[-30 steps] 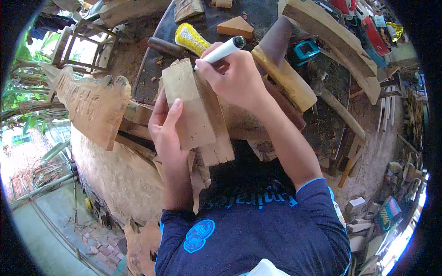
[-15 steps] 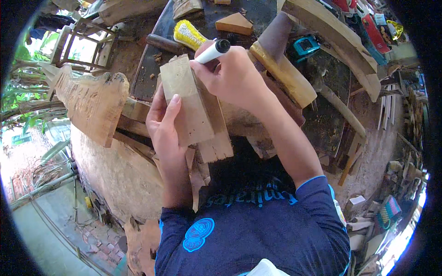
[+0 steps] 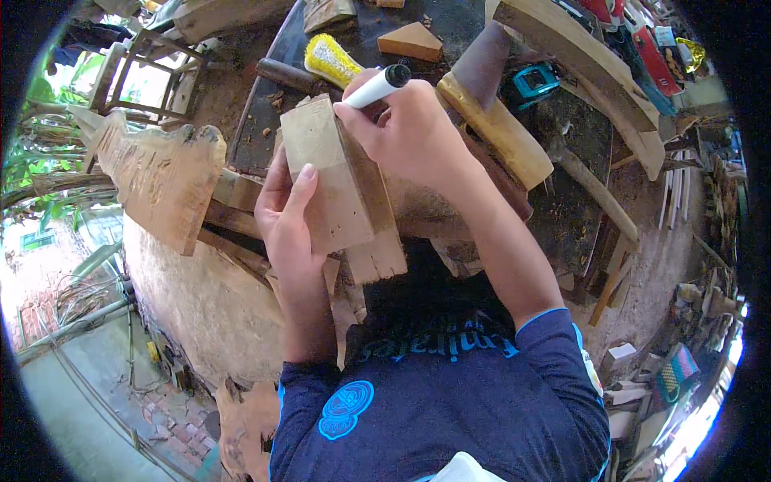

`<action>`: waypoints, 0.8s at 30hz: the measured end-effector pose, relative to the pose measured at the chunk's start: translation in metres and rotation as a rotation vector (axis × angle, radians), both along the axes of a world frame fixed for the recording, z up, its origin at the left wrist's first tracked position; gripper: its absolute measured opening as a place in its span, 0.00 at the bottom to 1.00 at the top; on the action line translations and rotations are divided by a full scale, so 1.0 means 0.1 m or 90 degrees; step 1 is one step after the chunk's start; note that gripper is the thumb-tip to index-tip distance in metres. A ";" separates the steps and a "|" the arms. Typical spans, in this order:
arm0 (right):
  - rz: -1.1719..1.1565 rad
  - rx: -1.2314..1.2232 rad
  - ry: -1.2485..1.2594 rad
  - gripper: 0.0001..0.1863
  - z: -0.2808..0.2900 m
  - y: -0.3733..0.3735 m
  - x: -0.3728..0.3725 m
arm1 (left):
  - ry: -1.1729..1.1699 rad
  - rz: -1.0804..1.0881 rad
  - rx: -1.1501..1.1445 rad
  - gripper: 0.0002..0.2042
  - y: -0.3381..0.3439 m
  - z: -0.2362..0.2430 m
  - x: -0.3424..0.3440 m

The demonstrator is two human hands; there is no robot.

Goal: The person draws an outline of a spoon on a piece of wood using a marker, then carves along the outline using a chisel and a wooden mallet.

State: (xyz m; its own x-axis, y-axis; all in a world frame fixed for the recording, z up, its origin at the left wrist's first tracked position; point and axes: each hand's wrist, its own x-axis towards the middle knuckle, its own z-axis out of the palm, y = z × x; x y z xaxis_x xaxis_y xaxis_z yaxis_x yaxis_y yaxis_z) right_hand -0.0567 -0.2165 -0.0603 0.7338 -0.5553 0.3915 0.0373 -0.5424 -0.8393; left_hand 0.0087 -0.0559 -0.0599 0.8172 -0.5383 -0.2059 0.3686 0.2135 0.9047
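Observation:
A pale wooden block (image 3: 333, 205) stands tilted in front of me, its broad face turned up. My left hand (image 3: 287, 213) grips its left side, the thumb lying on the face and the fingers behind the edge. In my right hand (image 3: 409, 128) is a white marker (image 3: 371, 90) with a black end, held like a pen by the block's upper right edge. The marker's tip is hidden behind my fingers. Just beyond lies a brush-like thing with yellow and white bristles (image 3: 329, 58). A longer piece of wood (image 3: 377, 257) shows below the block.
On the dark tabletop (image 3: 361, 20) lie an orange-brown wooden wedge (image 3: 409, 42), a dark rod (image 3: 287, 75), a large wooden mallet-like piece (image 3: 498, 132) and a teal tool (image 3: 536, 83). A curved beam (image 3: 578, 60) crosses the far right. A rough slab (image 3: 165, 181) juts up at left.
The marker and my right hand have shifted very slightly to the right. My left hand and the block hold almost still.

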 end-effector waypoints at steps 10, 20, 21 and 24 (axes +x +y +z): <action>-0.002 0.024 -0.016 0.13 0.05 0.06 0.01 | -0.024 0.023 0.019 0.21 -0.02 0.04 -0.03; -0.011 -0.117 -0.013 0.08 0.09 0.16 -0.05 | -0.035 -0.002 0.007 0.22 0.00 0.01 0.01; -0.013 -0.131 -0.030 0.08 0.09 0.16 -0.07 | -0.035 -0.002 0.014 0.22 0.00 0.01 0.01; 0.002 -0.119 0.013 0.08 0.07 0.19 -0.15 | -0.031 -0.013 -0.020 0.22 -0.02 -0.06 0.02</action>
